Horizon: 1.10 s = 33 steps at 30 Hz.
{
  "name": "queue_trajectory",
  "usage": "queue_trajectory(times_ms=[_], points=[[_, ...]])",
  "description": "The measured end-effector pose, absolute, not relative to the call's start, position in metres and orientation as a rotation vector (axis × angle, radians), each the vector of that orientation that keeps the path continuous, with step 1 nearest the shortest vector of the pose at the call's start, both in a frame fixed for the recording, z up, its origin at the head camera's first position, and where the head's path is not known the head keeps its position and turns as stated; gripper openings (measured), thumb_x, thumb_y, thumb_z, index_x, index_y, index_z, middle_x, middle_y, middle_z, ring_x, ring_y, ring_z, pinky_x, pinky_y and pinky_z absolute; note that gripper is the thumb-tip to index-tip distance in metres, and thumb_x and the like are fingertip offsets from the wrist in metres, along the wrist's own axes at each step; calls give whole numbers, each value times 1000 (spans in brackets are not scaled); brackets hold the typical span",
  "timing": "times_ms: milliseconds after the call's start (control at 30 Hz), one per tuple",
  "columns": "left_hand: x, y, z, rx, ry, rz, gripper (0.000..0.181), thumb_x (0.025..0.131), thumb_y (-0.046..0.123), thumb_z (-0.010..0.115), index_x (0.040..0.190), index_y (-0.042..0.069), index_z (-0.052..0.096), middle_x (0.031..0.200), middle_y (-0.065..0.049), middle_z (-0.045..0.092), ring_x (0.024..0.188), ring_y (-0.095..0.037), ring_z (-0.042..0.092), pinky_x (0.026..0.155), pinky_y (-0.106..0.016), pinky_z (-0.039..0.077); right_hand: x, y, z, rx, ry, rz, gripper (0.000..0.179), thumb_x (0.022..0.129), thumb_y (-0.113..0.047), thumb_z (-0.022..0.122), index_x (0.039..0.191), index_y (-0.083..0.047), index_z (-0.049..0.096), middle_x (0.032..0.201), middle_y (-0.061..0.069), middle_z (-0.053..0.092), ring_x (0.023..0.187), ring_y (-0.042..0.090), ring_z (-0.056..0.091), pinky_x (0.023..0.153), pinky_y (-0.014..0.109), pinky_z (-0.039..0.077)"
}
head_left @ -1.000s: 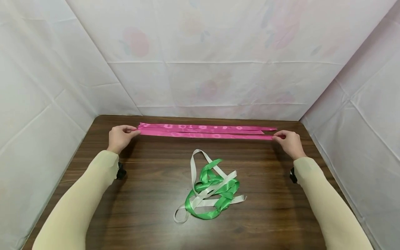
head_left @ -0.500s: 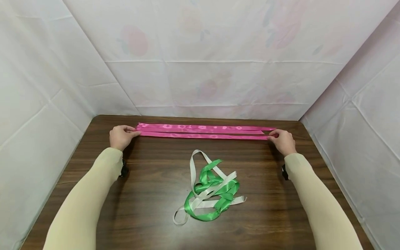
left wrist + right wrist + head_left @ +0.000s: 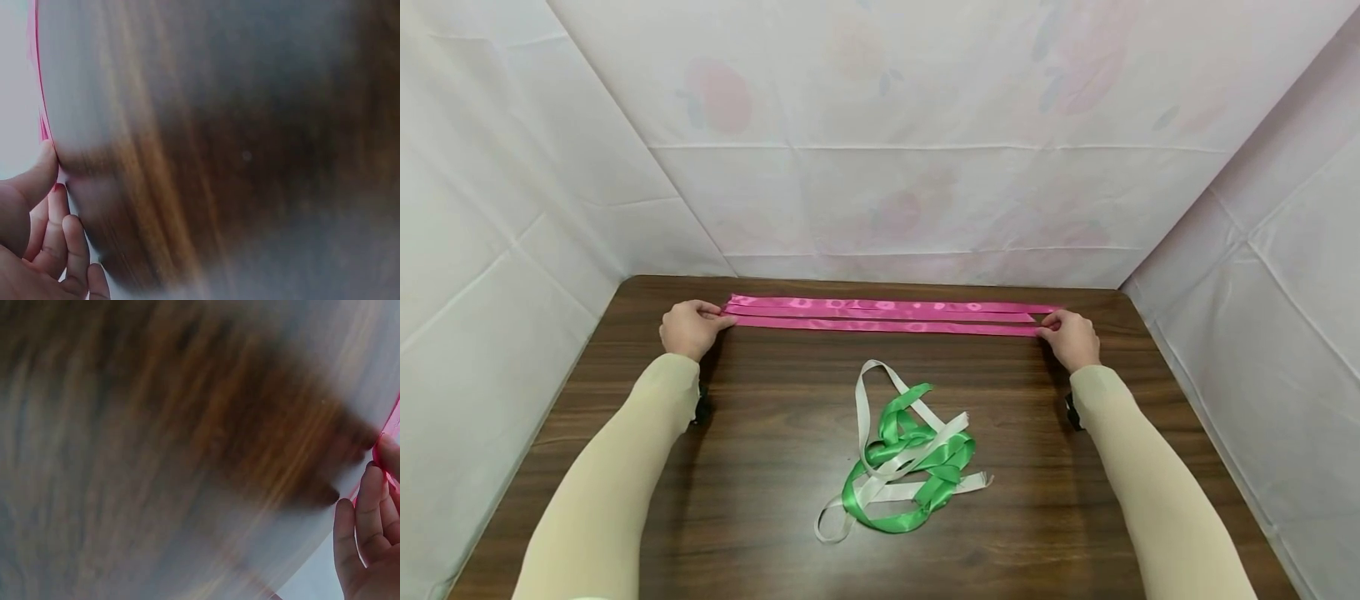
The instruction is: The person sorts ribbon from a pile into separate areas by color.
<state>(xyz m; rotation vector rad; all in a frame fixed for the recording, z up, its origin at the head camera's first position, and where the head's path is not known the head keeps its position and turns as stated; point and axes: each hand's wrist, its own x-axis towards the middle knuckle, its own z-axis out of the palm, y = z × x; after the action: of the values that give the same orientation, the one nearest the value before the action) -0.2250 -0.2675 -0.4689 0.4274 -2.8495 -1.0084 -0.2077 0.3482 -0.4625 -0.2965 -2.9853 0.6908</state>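
Note:
A shiny pink ribbon (image 3: 880, 326) lies in several near-parallel lengths along the back of the table. At its left end my left hand (image 3: 688, 329) pinches the ribbon between thumb and fingertips; the left wrist view shows the thumb (image 3: 40, 172) pressed on the pink edge. My right hand (image 3: 1072, 340) pinches the front length near its right end, and in the right wrist view a bit of pink ribbon (image 3: 392, 422) shows at the fingertips. The front length runs straight between both hands. Closer to me lies a loose tangle of green ribbon (image 3: 898, 522) and white ribbon (image 3: 862, 400).
The dark brown wooden table (image 3: 775, 417) has rounded back corners. A white sheet (image 3: 880, 200) with faint pink prints hangs behind it, and plain white sheets (image 3: 1300, 333) stand along both sides.
My right hand has moved a little to the left along the front pink length. The left hand has stayed nearly still at its end. The green and white tangle lies as before.

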Motion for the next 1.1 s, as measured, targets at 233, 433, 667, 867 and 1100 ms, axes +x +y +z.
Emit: queue_trajectory(times_ms=[233,433,667,867,1100], points=[[-224,-266,-470,455,-2820,-1047,46,90,38,80,113,-1,73,110,-26,75,113,-43,65,111,-57,38,-212,347,-464,-402,-2974,680,29,100,-28,69,114,-3,70,123,26,70,106,47,66,89,62,49],[-224,-267,-470,466,-2821,-1049,47,90,39,80,114,-1,73,111,-26,74,115,-43,63,113,-58,36,-213,348,-462,-507,-2978,660,36,98,-33,72,119,-3,68,125,27,69,114,48,64,92,63,50],[-223,-266,-471,471,-2820,-1062,46,90,38,80,114,-1,72,113,-27,74,118,-43,61,113,-58,35,-215,350,-464,-543,-2995,642,41,98,-34,71,122,-2,66,129,29,67,119,50,62,93,63,50],[-223,-266,-469,482,-2812,-1060,47,91,38,79,116,-1,72,115,-26,73,118,-42,61,111,-58,37,-211,352,-458,-496,-2990,668,46,99,-34,70,124,4,63,129,31,66,117,49,63,95,61,50],[-224,-264,-459,413,-2755,-1032,44,90,34,80,116,-1,71,116,-26,73,115,-43,62,107,-55,43,-203,358,-443,-446,-2972,634,46,100,-35,68,125,4,63,127,31,65,108,48,64,88,62,51]])
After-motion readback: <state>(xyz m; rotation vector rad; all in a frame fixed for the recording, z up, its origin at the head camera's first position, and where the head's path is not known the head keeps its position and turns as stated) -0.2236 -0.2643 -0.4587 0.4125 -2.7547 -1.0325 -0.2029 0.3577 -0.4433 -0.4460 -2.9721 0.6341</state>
